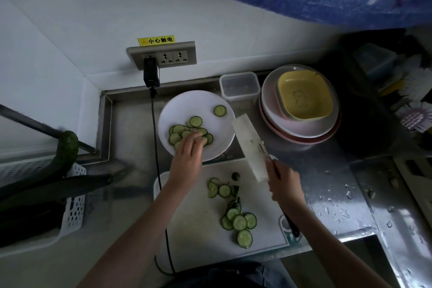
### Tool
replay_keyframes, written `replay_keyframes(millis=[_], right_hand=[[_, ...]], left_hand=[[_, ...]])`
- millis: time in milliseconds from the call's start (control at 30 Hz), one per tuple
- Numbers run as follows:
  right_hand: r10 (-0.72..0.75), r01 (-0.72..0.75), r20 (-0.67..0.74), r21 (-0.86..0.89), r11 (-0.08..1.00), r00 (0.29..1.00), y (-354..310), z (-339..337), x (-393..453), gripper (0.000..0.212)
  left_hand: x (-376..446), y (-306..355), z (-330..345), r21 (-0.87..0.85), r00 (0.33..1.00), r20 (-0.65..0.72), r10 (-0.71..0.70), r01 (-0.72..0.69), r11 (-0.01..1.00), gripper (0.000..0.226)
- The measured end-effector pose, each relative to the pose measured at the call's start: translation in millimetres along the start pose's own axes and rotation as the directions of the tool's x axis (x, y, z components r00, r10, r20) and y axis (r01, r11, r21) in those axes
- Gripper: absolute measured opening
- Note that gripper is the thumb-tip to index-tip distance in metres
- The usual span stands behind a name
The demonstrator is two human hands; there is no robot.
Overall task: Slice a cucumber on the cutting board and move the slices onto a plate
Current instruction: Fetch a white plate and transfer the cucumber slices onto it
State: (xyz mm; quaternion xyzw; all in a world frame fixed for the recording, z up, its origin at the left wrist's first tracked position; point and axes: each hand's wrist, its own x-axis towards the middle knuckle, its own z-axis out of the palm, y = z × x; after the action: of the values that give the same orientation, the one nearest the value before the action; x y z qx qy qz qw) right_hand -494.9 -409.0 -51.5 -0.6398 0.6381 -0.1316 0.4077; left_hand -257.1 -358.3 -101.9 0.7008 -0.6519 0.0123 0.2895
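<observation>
A white plate [205, 103] sits behind the white cutting board [191, 236] and holds several cucumber slices [196, 121]. My left hand [187, 159] reaches over the plate's near edge, fingertips down among the slices there; whether it grips any I cannot tell. My right hand [284, 184] grips the handle of a white-bladed knife [251, 145], whose blade is raised and points toward the plate's right rim. More cucumber slices [239, 222] and dark end pieces [235, 176] lie on the board.
A stack of plates with a yellow bowl [304, 98] stands at the back right, a clear plastic box [239, 85] beside it. A white basket [72, 199] with whole cucumbers [66, 147] is on the left. A black cable [155, 142] runs from the wall socket past the board.
</observation>
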Motion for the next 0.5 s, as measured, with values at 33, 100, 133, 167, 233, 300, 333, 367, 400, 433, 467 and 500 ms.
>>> replay_keyframes(millis=[33, 100, 133, 167, 233, 300, 333, 367, 400, 433, 467, 500], right_hand=[[-0.001, 0.001, 0.003, -0.053, 0.999, 1.000, 11, -4, -5, 0.035], [0.021, -0.021, -0.004, -0.107, 0.994, 1.000, 34, -8, -18, 0.033], [0.047, -0.048, -0.009, -0.107, 0.993, 0.999, 45, -7, -24, 0.032], [0.073, -0.074, -0.018, -0.102, 0.992, 0.997, 55, -5, -31, 0.032], [0.132, -0.135, -0.035, -0.084, 0.987, 0.991, 69, 2, -45, 0.033], [0.172, -0.175, -0.057, -0.058, 0.983, 0.984, 76, 9, -58, 0.039], [0.173, -0.177, -0.074, -0.056, 0.983, 0.982, 77, 12, -63, 0.041], [0.172, -0.177, -0.083, -0.058, 0.982, 0.982, 79, 15, -67, 0.041], [0.177, -0.182, -0.087, -0.052, 0.982, 0.980, 79, 17, -70, 0.040], [0.181, -0.185, -0.085, -0.039, 0.982, 0.980, 79, 18, -72, 0.039], [0.183, -0.185, -0.084, -0.022, 0.983, 0.980, 79, 19, -73, 0.038], [0.185, -0.187, -0.085, -0.008, 0.982, 0.979, 79, 19, -73, 0.038]], left_hand=[[-14, 7, 1, -0.028, 0.997, 0.007, 0.076, -0.076, 0.997, 0.027], [-43, 20, 5, -0.068, 0.978, 0.073, 0.197, -0.192, 0.979, 0.030], [-55, 25, 7, -0.085, 0.965, 0.125, 0.230, -0.220, 0.972, 0.031], [-66, 30, 10, -0.100, 0.952, 0.187, 0.241, -0.225, 0.969, 0.035], [-80, 38, 13, -0.106, 0.919, 0.315, 0.237, -0.215, 0.971, 0.055], [-88, 45, 13, -0.085, 0.857, 0.434, 0.279, -0.269, 0.959, 0.081], [-92, 50, 13, -0.066, 0.811, 0.494, 0.313, -0.324, 0.944, 0.093], [-96, 55, 14, -0.046, 0.762, 0.547, 0.346, -0.385, 0.922, 0.102], [-100, 61, 15, -0.033, 0.717, 0.591, 0.369, -0.436, 0.899, 0.108], [-104, 68, 17, -0.022, 0.682, 0.627, 0.376, -0.467, 0.884, 0.113], [-108, 74, 20, -0.006, 0.663, 0.651, 0.369, -0.481, 0.877, 0.116], [-111, 79, 25, 0.014, 0.662, 0.660, 0.355, -0.483, 0.875, 0.117]])
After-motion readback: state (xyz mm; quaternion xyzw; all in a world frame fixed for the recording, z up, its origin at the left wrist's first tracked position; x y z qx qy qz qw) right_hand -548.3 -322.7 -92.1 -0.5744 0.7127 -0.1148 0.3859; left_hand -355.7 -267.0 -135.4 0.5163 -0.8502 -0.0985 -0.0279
